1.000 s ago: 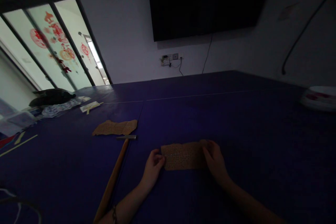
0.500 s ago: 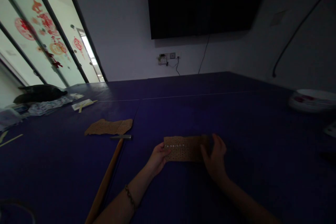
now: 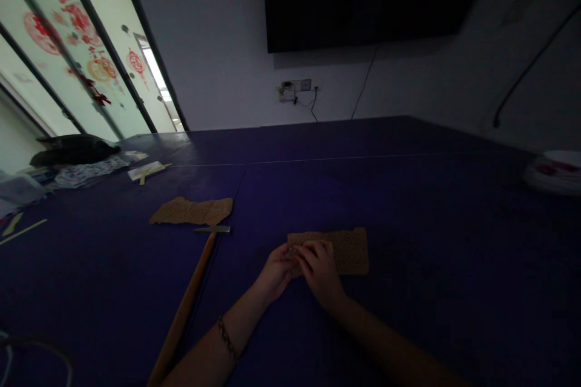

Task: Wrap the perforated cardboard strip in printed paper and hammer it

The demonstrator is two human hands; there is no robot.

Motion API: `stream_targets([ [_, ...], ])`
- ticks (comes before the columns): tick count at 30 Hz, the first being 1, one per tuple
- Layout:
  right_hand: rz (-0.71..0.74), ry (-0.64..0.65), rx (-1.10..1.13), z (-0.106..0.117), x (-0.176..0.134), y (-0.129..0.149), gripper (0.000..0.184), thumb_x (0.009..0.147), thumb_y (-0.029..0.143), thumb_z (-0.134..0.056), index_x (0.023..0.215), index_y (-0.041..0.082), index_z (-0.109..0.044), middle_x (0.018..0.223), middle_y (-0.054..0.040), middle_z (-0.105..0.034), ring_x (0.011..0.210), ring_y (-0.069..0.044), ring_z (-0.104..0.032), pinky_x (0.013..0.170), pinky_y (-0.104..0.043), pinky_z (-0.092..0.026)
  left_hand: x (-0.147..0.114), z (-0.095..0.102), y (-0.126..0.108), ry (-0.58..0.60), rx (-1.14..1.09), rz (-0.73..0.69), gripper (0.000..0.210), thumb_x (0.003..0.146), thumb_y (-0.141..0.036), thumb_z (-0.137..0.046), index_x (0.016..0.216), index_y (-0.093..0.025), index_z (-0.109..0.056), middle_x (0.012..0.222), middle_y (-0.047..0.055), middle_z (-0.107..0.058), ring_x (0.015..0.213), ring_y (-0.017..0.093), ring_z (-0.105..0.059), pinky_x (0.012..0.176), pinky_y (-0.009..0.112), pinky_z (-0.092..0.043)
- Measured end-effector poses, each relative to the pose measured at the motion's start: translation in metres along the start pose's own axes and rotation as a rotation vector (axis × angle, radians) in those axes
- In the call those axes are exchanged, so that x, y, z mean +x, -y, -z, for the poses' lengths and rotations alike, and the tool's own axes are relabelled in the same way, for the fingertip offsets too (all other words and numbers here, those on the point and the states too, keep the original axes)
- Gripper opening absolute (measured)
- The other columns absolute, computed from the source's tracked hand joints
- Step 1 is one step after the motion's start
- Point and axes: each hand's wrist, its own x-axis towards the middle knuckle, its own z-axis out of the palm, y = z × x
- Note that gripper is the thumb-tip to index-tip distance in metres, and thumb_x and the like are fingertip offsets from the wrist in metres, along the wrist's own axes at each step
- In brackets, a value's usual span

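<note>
A brown perforated rectangular sheet (image 3: 347,249) lies flat on the dark blue table (image 3: 408,205) in front of me. My left hand (image 3: 276,269) grips its left end, fingers curled at the edge. My right hand (image 3: 320,269) sits right beside the left one, fingertips pressing on the same left end of the sheet. The sheet's right half lies uncovered. A bracelet circles my left wrist.
A second brown perforated piece (image 3: 193,210) lies to the left, with a small metal bar (image 3: 212,229) and a long wooden stick (image 3: 184,308) near it. Cloth and a dark bag (image 3: 72,151) sit far left; white plates (image 3: 556,170) at the right edge.
My right hand has moved from the sheet's right end over to its left end, beside my left hand. The sheet now lies flat with its right half exposed.
</note>
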Motion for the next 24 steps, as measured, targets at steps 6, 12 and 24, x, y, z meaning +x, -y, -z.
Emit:
stream_targets([
  [6, 0.029, 0.080, -0.024, 0.003, -0.006, -0.001, 0.022, 0.078, 0.011, -0.047, 0.093, 0.016, -0.062, 0.080, -0.0078, -0.055, 0.079, -0.021, -0.045, 0.068, -0.035, -0.045, -0.001, -0.003, 0.000, 0.014, 0.020, -0.009, 0.034, 0.059, -0.009, -0.061, 0.093, -0.014, -0.058, 0.088, 0.008, -0.063, 0.078, 0.016, -0.060, 0.070, 0.027, -0.044],
  [12, 0.002, 0.089, -0.010, 0.004, -0.003, 0.003, 0.021, 0.081, 0.015, -0.044, 0.093, 0.015, -0.061, 0.073, -0.0064, -0.056, 0.073, -0.020, -0.050, 0.064, -0.033, -0.044, 0.001, 0.001, 0.004, 0.003, 0.031, -0.018, 0.037, 0.058, -0.010, -0.063, 0.094, -0.013, -0.057, 0.090, 0.009, -0.063, 0.079, 0.017, -0.060, 0.069, 0.026, -0.044],
  [24, -0.317, -0.069, 0.186, 0.017, 0.006, -0.038, 0.018, 0.077, 0.032, -0.049, 0.084, 0.021, -0.062, 0.077, -0.0043, -0.057, 0.072, -0.018, -0.057, 0.065, -0.031, -0.045, 0.001, 0.005, -0.003, -0.210, -0.072, -0.097, 0.042, 0.056, -0.007, -0.060, 0.097, -0.014, -0.056, 0.098, 0.010, -0.062, 0.093, 0.024, -0.057, 0.080, 0.037, -0.045],
])
